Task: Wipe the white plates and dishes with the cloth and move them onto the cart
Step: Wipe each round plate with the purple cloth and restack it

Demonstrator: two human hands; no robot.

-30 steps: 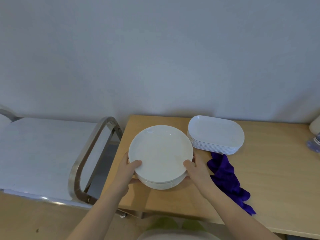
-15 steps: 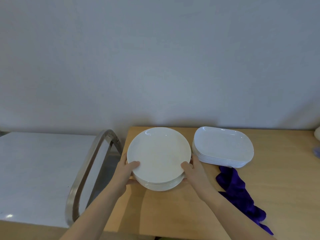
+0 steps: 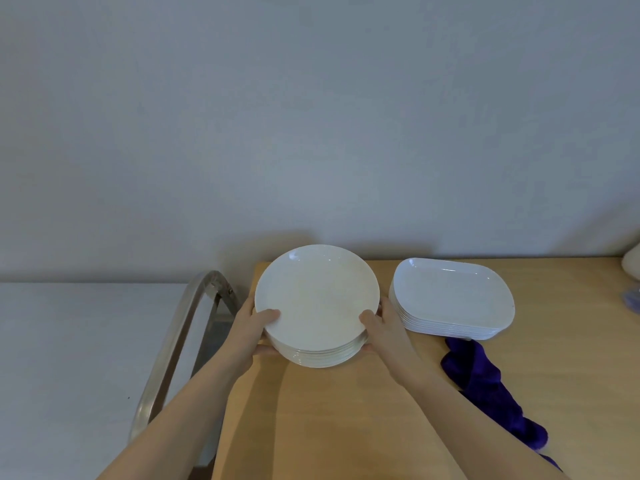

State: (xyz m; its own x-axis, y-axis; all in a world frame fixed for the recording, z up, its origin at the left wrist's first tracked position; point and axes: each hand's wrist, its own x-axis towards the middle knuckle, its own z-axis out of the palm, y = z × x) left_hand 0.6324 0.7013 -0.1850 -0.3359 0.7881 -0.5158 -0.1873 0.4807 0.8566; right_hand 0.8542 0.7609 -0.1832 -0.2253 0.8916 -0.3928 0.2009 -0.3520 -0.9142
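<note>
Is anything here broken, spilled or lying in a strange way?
Nothing stands out. Both stacks, the round plates and the oval dishes, sit even on the table; the purple cloth just lies crumpled beside them.

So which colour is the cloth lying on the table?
Deep purple cloth, seen in the head view.

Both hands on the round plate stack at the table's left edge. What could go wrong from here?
1. The left hand and right hand grip the whole plate stack by its rim; the plates may slide.
2. The cart handle stands between table and cart; the stack might clip it.
3. The cloth lies unused; the plates could go over unwiped.
</note>
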